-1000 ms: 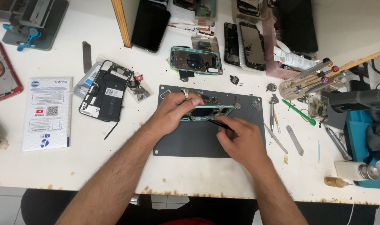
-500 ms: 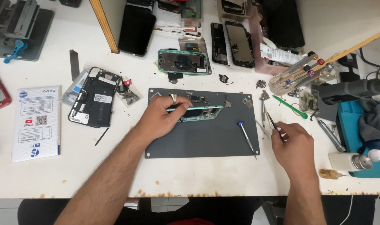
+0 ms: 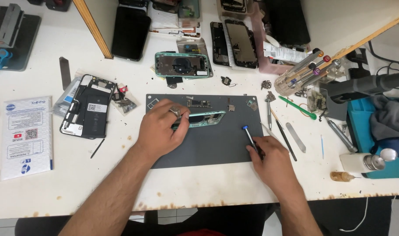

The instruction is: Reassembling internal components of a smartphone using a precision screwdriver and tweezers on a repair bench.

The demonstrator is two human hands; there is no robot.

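A dark grey work mat (image 3: 208, 146) lies in the middle of the white bench. On it, my left hand (image 3: 162, 126) grips a teal phone frame (image 3: 206, 118) tipped up on its edge. At the mat's right edge, my right hand (image 3: 274, 159) closes around a screwdriver (image 3: 248, 135) with a blue cap, whose capped end points up and to the left. Small loose parts (image 3: 198, 103) lie on the mat above the frame.
An open black phone body (image 3: 88, 107) lies left of the mat, a white packet (image 3: 26, 135) further left. Another teal phone back (image 3: 182, 65) and several opened phones sit behind. Tweezers, picks and screwdrivers (image 3: 291, 131) lie right of the mat, a tool holder (image 3: 302, 74) and bottle (image 3: 359, 161) beyond.
My right hand left the phone frame, reached out to the tools at the right, and now holds a blue-capped screwdriver at the mat's edge. My left hand keeps hold of the frame.
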